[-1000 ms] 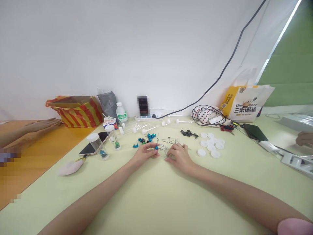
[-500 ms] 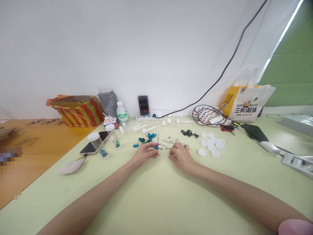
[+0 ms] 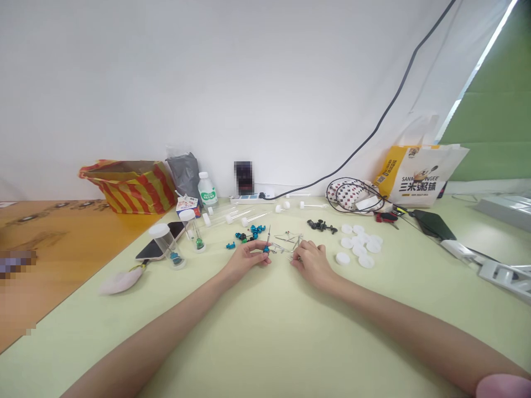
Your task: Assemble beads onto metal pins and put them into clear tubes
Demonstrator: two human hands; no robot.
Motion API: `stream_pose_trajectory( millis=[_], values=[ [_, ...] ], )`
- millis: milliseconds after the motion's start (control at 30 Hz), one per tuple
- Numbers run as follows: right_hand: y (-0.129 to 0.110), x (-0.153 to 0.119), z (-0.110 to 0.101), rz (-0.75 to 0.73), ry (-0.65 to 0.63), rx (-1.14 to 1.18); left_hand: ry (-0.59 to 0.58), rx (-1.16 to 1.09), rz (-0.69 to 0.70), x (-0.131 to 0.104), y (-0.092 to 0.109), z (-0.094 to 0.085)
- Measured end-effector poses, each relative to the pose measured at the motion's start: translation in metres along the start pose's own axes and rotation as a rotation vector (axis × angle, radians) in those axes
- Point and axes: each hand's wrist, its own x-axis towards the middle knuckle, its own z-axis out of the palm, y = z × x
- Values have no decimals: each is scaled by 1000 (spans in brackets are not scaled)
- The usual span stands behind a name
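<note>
Fingers of the left hand (image 3: 251, 257) pinch a small blue piece (image 3: 266, 250), its thin rod upright, over the table (image 3: 269, 331). The right hand (image 3: 314, 266) curls its fingers beside loose metal rods (image 3: 285, 239); whether they grip one cannot be told. Back right, a white-and-yellow bag (image 3: 421, 177) reads "三米粥铺" beneath "SANM" and "NGEE".

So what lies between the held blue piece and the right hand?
In the head view, several thin metal pieces lie on the tabletop between the blue piece held in the left hand and the right hand.
</note>
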Motion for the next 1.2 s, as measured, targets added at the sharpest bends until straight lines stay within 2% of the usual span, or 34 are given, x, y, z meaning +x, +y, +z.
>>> stream_pose_trajectory(
  millis=[200, 300, 433, 533, 633, 833, 967, 1200],
  values=[
    [0, -2, 1, -97, -71, -147, -8, -1, -5, 0, 0, 0],
    [-1, -3, -1, -132, -33, -159, -12, -5, -3, 0, -1, -1],
    [1, -1, -7, -103, 4, 15, -6, -2, -1, 1, -2, -1],
    [6, 2, -11, -63, -17, 154, -4, 9, -3, 1, -2, -1],
    [11, 4, -14, -62, -35, 195, -1, 14, -8, 1, -2, -1],
    [6, -3, -21, -219, -167, 114, -14, 0, -6, 1, -1, 0],
    [-1, -14, -20, -307, -245, -87, -7, 4, 1, 0, 0, 0],
    [-2, -18, -21, -377, -261, -213, -16, -10, 5, 0, 0, 0]
  ],
)
